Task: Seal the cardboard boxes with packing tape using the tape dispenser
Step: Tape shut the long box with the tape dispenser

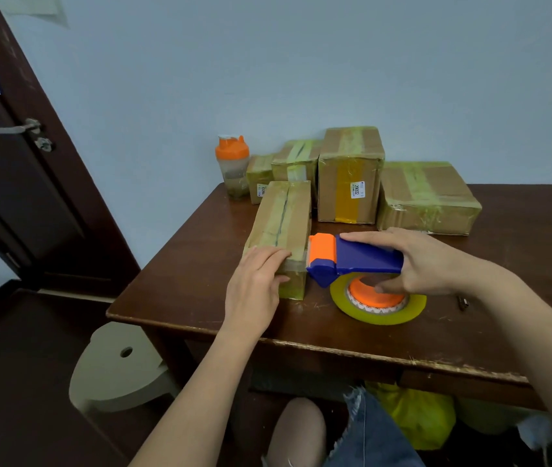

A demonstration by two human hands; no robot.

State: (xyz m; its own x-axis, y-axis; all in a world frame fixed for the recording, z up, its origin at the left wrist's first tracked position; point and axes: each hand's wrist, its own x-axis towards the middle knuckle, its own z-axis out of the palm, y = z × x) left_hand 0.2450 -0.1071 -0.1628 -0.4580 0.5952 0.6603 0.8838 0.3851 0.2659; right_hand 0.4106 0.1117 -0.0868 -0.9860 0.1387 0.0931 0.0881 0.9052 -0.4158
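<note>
A long cardboard box [281,217] lies on the dark wooden table [200,298], with tape along its top seam. My left hand [257,281] presses flat on the box's near end, fingers on the tape there. My right hand [426,261] grips the blue and orange tape dispenser [362,256]. Its orange head touches the box's near right corner. The yellowish tape roll [377,303] hangs under the dispenser, close to the table top.
Several taped cardboard boxes [350,173] stand at the back of the table against the wall. An orange-lidded shaker bottle [233,166] stands at the back left. A small dark object [462,302] lies right of the roll. A pale stool [116,365] stands left of the table.
</note>
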